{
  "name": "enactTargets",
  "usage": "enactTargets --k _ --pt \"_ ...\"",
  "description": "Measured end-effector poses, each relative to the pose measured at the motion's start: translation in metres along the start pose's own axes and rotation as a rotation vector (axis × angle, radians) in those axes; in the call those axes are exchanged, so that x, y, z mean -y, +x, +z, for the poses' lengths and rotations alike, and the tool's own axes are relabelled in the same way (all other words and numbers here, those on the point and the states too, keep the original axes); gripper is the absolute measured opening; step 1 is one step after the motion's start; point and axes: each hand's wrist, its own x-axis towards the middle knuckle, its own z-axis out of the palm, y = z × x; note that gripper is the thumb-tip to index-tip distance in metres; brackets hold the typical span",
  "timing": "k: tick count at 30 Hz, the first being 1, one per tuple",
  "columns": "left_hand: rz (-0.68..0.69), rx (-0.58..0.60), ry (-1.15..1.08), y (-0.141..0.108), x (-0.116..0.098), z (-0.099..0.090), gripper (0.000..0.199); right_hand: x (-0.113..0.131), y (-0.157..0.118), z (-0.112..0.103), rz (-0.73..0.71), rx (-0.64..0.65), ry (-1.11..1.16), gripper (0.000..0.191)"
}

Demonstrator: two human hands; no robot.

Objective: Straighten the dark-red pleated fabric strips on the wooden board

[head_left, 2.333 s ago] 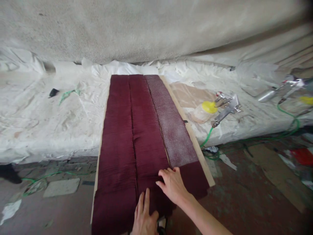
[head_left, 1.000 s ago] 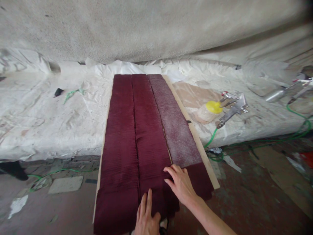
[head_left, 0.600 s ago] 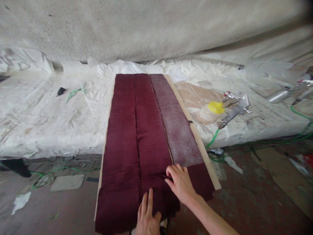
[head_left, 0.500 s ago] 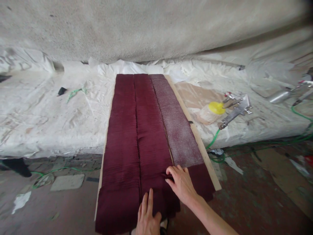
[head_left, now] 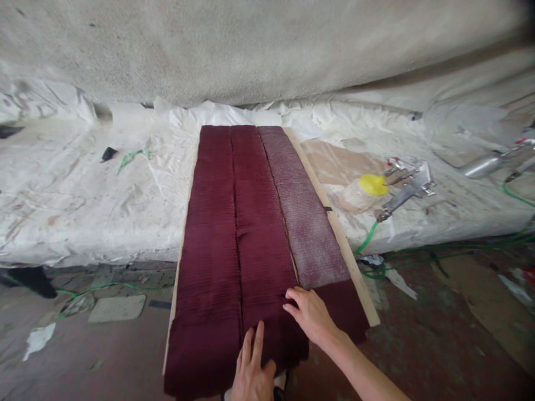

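Observation:
Three long burgundy strips of finely ribbed fabric lie side by side on a pale wooden board. The middle strip has a small crease partway along, and the right strip carries a whitish film over most of its length. My left hand rests flat on the near end of the middle strip, fingers stretched out. My right hand is bent at the right edge of that strip, thumb and forefinger pinching the cloth there. The left strip is untouched.
A spray gun with a yellow-lidded cup lies right of the board, on a plastic-covered ledge. A green hose runs down from it. Another spray gun is farther right. Scraps litter the floor.
The view has shifted slightly. The wrinkle by my right fingers looks flatter, and that hand sits slightly lower. My left hand stays in place.

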Motion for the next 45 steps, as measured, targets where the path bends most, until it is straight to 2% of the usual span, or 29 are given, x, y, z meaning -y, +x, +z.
enactTargets --k 3,8,12,14,17,21,27,37,45 --pt "0.027 0.019 -0.004 0.001 0.001 -0.001 0.011 -0.001 0.0 0.001 -0.016 0.005 0.001 0.003" --pt "-0.031 0.17 -0.033 0.004 -0.002 -0.007 0.016 0.001 -0.003 0.002 -0.014 -0.016 0.019 0.005" --pt "-0.058 0.211 -0.024 0.006 -0.006 -0.01 0.021 0.004 -0.007 0.003 0.025 -0.069 0.071 0.022" --pt "-0.06 0.212 -0.023 0.007 -0.007 -0.009 0.021 0.005 -0.007 0.003 0.06 -0.096 0.095 0.027" --pt "-0.057 0.21 -0.022 0.006 -0.007 -0.008 0.018 0.004 -0.006 0.004 0.09 -0.12 0.074 0.017" --pt "-0.036 0.217 -0.026 0.006 -0.006 -0.009 0.017 -0.001 -0.002 0.003 0.06 -0.11 0.058 0.008" --pt "-0.018 0.176 -0.032 0.004 -0.003 -0.009 0.015 -0.002 0.001 0.003 0.018 -0.1 0.05 0.014" --pt "-0.037 0.152 -0.018 0.004 -0.003 0.001 0.019 0.002 0.002 0.004 -0.034 -0.137 -0.035 0.018" --pt "-0.011 0.096 -0.011 0.003 -0.003 0.004 0.018 0.003 0.002 0.004 -0.022 -0.16 -0.059 0.02"
